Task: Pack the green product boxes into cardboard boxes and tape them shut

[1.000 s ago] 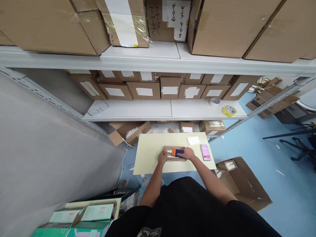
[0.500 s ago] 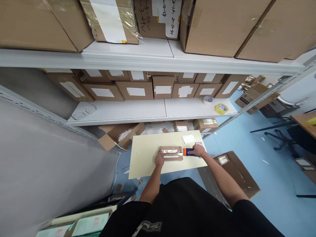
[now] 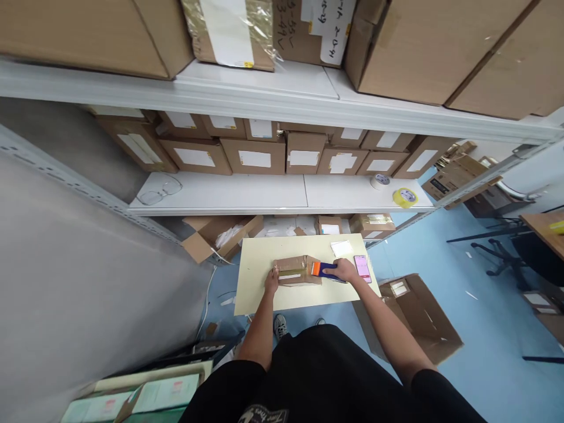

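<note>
A small brown cardboard box [image 3: 292, 265] with shiny tape and a white label lies on the pale yellow board [image 3: 258, 299]. My left hand [image 3: 271, 281] grips the box at its left end. In my right hand [image 3: 345, 270] is a flat tool with a blue handle and an orange head [image 3: 321, 269]. Its orange head is against or just over the box's right end; contact cannot be made out. A phone with a pink screen [image 3: 362, 268] lies right of that hand, and a white paper packet [image 3: 341, 248] lies behind it.
Ahead stands a white shelf [image 3: 247, 194] with labelled boxes [image 3: 253, 158], clear tape rolls [image 3: 405, 198] and glasses [image 3: 158, 189]. An open carton [image 3: 220, 235] sits beyond the board's left side. A large open carton [image 3: 423, 314] is on the floor at right.
The box has shifted slightly left and turned on the board. The tool has moved left to the box's right end. More of the phone shows now; the head view has shifted.
</note>
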The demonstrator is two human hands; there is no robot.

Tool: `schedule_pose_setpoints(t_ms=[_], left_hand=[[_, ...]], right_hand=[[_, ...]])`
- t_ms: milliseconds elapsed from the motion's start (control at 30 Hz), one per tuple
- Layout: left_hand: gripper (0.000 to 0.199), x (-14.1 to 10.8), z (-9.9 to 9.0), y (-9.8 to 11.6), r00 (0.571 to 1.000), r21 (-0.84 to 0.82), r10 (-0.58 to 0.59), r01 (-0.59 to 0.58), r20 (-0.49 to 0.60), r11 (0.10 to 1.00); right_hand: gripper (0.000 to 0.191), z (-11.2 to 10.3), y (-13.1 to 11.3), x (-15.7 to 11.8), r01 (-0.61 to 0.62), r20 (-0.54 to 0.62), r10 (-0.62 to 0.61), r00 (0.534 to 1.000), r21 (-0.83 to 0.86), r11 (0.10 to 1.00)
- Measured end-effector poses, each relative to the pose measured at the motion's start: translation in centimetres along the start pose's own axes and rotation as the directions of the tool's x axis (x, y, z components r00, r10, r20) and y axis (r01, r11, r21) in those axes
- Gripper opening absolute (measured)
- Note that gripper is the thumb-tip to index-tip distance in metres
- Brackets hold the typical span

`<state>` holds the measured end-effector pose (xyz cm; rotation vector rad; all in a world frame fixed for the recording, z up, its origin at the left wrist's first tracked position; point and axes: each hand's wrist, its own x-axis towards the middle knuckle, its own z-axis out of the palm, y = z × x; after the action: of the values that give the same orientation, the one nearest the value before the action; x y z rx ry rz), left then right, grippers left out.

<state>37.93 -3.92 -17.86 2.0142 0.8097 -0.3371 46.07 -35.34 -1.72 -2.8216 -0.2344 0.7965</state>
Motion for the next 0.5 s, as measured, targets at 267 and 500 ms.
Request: schedule_pose_setpoints(t_ms=[267,500], left_hand=[[0.047,-0.4,-5.3,0.2,0.994,-0.17,0.039,-0.055,-0.099,0.984],[0.055,-2.2,-5.4,1.8,0.99,-0.177,0.131,-0.14,-0.058,0.974]], right_hand=[[0.062,1.3,-14.2,0.7,0.068,-0.003,-0.068,0.998,-0.03,0.997],[0.066,2.1,-17.8,1.5,0.033,-0.006,-0.033,0.999,-0.019,0.999]])
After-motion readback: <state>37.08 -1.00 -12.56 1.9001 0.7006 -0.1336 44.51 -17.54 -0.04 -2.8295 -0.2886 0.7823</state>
